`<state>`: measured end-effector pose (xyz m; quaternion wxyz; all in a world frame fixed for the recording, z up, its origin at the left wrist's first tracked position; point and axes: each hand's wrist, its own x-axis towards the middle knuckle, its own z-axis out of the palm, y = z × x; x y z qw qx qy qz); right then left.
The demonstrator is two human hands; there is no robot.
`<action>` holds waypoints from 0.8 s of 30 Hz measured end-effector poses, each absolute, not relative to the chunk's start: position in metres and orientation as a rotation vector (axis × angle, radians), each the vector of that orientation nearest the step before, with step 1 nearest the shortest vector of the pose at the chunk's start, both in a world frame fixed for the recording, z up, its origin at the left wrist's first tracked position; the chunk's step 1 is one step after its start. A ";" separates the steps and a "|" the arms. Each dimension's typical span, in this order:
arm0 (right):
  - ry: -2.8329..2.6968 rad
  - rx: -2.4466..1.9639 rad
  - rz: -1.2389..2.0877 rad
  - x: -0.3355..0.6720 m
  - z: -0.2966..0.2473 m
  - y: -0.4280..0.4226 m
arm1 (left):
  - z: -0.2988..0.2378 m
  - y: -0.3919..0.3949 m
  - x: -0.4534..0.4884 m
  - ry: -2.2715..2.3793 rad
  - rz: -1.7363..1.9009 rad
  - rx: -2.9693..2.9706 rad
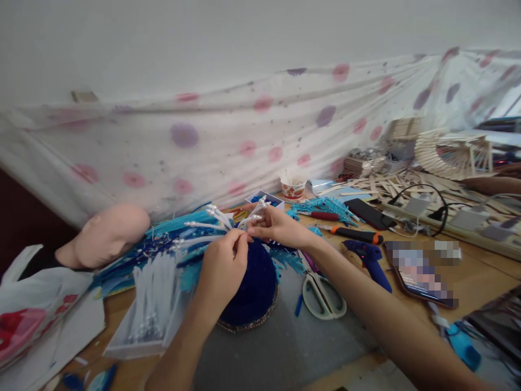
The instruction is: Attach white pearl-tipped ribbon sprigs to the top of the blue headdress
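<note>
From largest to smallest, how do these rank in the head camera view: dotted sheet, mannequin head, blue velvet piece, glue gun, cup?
1. Dotted sheet
2. Mannequin head and blue velvet piece: too alike to rank
3. Glue gun
4. Cup

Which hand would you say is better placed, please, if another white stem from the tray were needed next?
Probably the left hand: both hands hold white stems, but it is nearer the tray, while the right hand is farther across.
</note>
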<state>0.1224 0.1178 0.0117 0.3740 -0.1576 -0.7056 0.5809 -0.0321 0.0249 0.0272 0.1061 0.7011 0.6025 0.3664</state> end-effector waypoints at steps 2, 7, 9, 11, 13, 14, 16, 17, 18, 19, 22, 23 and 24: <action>-1.811 -0.367 1.487 0.122 0.013 0.117 | 0.027 0.026 -0.032 1.773 1.077 2.062; -1.817 -0.345 1.484 0.121 0.014 0.116 | 0.026 0.025 -0.033 1.733 1.103 2.071; -1.821 -0.348 1.491 0.121 0.013 0.116 | 0.026 0.024 -0.033 1.723 1.121 2.079; -1.823 -0.368 1.493 0.120 0.012 0.117 | 0.025 0.024 -0.034 1.715 1.142 2.082; -1.829 -0.404 1.490 0.119 0.012 0.116 | 0.024 0.023 -0.035 1.705 1.160 2.072; -1.834 -0.421 1.488 0.119 0.013 0.115 | 0.024 0.023 -0.036 1.701 1.167 2.065; -1.841 -0.443 1.489 0.118 0.015 0.114 | 0.023 0.022 -0.037 1.695 1.184 2.058; -1.843 -0.449 1.491 0.118 0.015 0.114 | 0.023 0.021 -0.038 1.693 1.194 2.058; -1.843 -0.454 1.491 0.118 0.016 0.113 | 0.023 0.020 -0.038 1.689 1.206 2.060; -1.843 -0.458 1.491 0.117 0.016 0.113 | 0.023 0.019 -0.039 1.683 1.218 2.062; -1.844 -0.477 1.487 0.116 0.017 0.114 | 0.023 0.016 -0.041 1.666 1.244 2.069; -1.847 -0.486 1.486 0.116 0.017 0.114 | 0.023 0.015 -0.041 1.662 1.250 2.071; -1.849 -0.495 1.483 0.116 0.017 0.114 | 0.023 0.015 -0.041 1.662 1.258 2.072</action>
